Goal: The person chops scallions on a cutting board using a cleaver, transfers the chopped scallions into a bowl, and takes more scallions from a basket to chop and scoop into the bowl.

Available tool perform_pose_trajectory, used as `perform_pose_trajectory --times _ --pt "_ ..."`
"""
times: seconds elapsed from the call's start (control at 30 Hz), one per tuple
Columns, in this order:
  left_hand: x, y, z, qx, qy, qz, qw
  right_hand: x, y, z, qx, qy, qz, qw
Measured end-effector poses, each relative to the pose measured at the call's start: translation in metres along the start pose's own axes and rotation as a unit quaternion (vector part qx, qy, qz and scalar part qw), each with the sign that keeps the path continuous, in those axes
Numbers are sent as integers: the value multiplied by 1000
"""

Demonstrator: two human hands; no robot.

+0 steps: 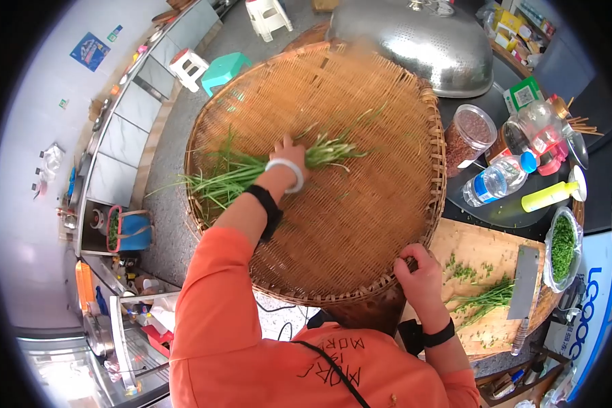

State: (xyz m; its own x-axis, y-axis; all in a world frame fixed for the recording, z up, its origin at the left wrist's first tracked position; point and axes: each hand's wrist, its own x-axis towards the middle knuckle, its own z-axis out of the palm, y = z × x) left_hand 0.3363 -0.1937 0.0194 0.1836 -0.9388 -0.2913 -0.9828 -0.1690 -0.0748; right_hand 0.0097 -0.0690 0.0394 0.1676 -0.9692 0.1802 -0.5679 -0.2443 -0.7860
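Left hand (289,160) bent snug round the long greens (234,166), with fingers close together and thin stalks poking out on both sides. Right hand (420,273) pinched shut on the tray (347,224), right at its thick, bumpy edge. On the left wrist, a smooth white ring (291,174) and a black band (265,209); on the right wrist, one more black band (439,334).

Big, round and brown, the tray, woven from thin flat strips. Inside it, left of the middle, the greens, spread out like loose grass at one end and paler at the other, with a few stalks over the side.

To the right, a wooden desk (549,309) with a flat, light board (491,238). On the board, little green bits (462,272), a bunch of short stalks (489,298) and a knife (523,282) with a wide gray blade. Just beside the board, a bowl (562,253) full of tiny chopped greens. Farther up, a clear bottle (496,180) with a blue cap, a bright yellow-green tool (548,197) and a see-through jar (470,132) of small red-brown bits. Beyond the tray, a shiny round metal lid (421,47).
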Motion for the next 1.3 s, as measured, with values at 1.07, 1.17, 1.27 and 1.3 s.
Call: perform_pose_trajectory --times 1.07,1.17,1.27,1.3 --pt "-174 132 -228 -198 332 228 894 -63 18 -123 82 50 20 995" --pt "-171 204 -201 -109 368 293 876 -92 46 -159 94 77 34 992" --pt "-198 294 -171 35 313 320 894 -119 67 -196 92 100 62 989" --pt "-197 321 -152 41 289 335 896 -126 75 -206 94 105 78 987"
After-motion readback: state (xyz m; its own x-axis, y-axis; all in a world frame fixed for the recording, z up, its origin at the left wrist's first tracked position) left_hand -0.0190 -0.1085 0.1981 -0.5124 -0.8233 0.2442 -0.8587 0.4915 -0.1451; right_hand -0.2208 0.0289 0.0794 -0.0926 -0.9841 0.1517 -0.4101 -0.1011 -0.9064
